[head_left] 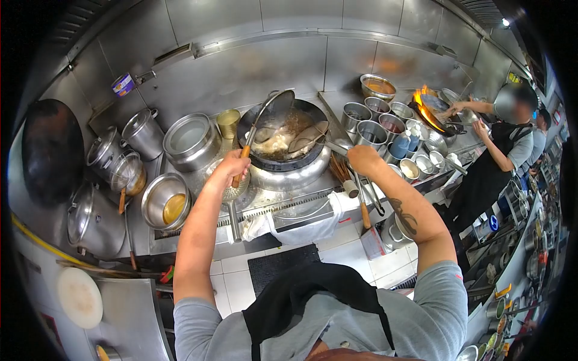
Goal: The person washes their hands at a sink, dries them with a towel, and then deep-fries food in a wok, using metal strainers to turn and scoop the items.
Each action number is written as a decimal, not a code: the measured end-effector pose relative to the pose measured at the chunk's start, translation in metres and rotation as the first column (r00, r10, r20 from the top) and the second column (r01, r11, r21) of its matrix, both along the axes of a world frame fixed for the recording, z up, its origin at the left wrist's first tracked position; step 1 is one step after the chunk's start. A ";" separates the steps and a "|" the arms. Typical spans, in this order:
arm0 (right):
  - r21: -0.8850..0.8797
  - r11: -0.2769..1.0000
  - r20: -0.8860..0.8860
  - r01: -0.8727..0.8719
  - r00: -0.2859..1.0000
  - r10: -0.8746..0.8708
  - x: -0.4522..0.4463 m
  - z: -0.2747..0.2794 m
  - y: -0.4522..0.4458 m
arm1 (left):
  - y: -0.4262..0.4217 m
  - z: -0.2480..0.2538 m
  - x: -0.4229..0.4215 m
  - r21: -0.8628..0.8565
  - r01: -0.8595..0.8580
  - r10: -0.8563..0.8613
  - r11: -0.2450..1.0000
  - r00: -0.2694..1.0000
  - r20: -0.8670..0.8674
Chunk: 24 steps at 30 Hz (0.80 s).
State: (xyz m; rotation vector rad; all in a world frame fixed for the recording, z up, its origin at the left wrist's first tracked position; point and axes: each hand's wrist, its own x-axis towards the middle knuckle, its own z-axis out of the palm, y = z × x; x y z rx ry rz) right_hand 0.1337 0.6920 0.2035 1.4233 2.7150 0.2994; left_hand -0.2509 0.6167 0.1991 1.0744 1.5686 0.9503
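1. Left hand (232, 166), centre-left of frame: fingers wrapped round the wooden handle of a round-headed strainer (279, 110); head sits over the back of the wok.
2. Right hand (365, 160), right of centre: closed on the metal handle of a ladle (309, 137); bowl tilted, inside the wok at its right side. Hands well apart.
3. Wok (283, 166): upper centre, dark, seated on the silver burner ring (292, 179). Pale food (277, 144) in it, mostly between the two tools; exact type unclear.
4. Just below left hand: perforated skimmer (233, 191), handle toward the bottom of frame. Gold-coloured tin (228, 123) just left of wok.
5. Below right hand: bamboo brush (342, 174).
6. Upper right: co-worker (490, 162) in a black apron beside flames (423, 112) at a second wok.
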 end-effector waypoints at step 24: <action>-0.109 0.994 -0.047 0.026 0.998 -0.031 0.007 0.000 0.014 | -0.011 0.007 0.002 -0.048 0.051 -0.046 0.998 0.994 0.098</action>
